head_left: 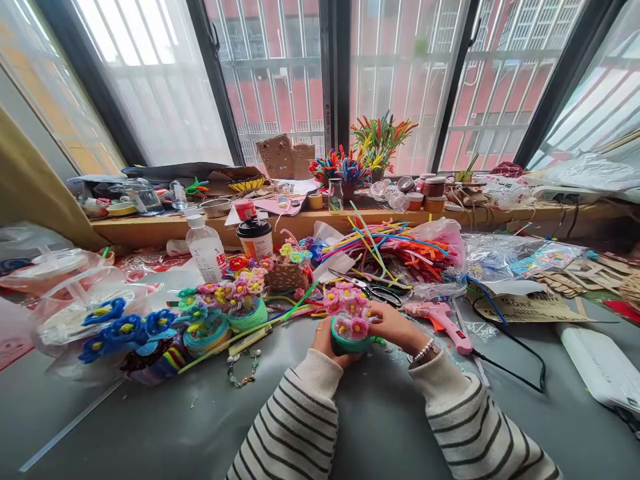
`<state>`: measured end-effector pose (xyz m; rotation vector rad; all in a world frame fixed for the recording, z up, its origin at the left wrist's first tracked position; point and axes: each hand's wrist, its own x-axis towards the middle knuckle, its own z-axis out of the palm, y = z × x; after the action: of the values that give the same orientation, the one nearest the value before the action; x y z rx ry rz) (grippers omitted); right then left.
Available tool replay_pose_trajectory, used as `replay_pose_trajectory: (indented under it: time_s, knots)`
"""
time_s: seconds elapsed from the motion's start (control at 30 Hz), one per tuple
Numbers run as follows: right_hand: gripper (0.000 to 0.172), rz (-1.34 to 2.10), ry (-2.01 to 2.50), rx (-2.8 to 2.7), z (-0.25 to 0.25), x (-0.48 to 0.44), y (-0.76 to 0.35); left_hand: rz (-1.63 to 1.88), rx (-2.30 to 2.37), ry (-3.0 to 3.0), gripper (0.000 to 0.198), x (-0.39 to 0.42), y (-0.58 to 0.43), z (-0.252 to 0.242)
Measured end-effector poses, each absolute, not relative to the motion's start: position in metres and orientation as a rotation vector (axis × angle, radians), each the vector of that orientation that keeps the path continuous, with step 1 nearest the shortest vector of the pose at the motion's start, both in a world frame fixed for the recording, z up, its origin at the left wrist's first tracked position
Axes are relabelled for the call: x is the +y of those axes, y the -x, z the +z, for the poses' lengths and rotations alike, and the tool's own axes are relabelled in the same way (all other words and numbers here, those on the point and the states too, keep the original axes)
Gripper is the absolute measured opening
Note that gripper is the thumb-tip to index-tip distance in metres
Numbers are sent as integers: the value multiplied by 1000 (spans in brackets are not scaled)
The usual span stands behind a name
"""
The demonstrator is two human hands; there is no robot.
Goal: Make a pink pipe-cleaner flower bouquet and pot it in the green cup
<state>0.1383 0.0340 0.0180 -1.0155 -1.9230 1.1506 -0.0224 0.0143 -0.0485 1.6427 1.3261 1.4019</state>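
A small green pot point(351, 345) topped with pink flowers point(350, 308) is between my hands near the middle of the grey table. My left hand point(326, 340) is wrapped round the pot's left side and underside. At the upper right of the flowers is my right hand point(397, 328), its fingers bent in against them, partly hidden by the blooms; whether they pinch anything does not show. Just behind lie black-handled scissors point(383, 293). A pink glue gun point(447, 325) rests to the right of my right hand.
Flower pots with blue flowers point(125, 327) and green wrapping point(249, 315) stand at left, near a bracelet point(244, 369). Behind are a bottle point(205, 250), a lidded cup point(254, 239) and loose pipe cleaners point(400, 247). A white device point(600, 367) and black cord lie right.
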Motion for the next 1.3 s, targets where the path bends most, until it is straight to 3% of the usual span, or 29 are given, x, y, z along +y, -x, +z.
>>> replay_pose_trajectory:
  time_s: [1.3]
  knots:
    - [24,980,1218,-1846,16,37,-156,1309,1327,-1663,66,17,27,-57]
